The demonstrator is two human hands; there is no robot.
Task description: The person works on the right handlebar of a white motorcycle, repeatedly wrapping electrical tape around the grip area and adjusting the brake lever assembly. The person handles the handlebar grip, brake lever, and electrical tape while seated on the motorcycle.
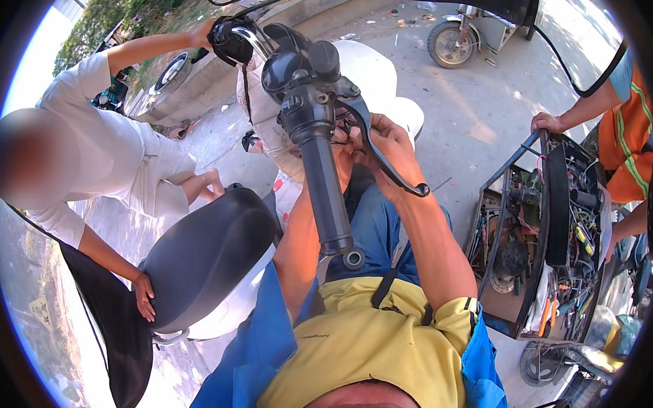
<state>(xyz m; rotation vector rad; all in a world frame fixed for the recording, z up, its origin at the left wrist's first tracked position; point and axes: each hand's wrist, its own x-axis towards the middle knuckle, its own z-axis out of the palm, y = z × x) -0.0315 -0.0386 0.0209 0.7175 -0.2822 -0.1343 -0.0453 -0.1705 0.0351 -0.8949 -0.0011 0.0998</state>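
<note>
The black handlebar grip of a scooter points down toward me, with a brake lever beside it and a switch housing above. My right hand is just behind the lever, its fingers bent and pinched on something small among the parts under the housing, which I cannot make out. My left hand reaches up behind the grip and is partly hidden by it; its fingertips are closed together beside those of my right hand, on something too small to name. My forearms rise on either side of the grip.
Left, a person in white holds the handlebar's far part and rests a hand on the black seat. Right, another person in an orange vest grips an open toolbox full of tools. A three-wheeler stands at the back near the curb.
</note>
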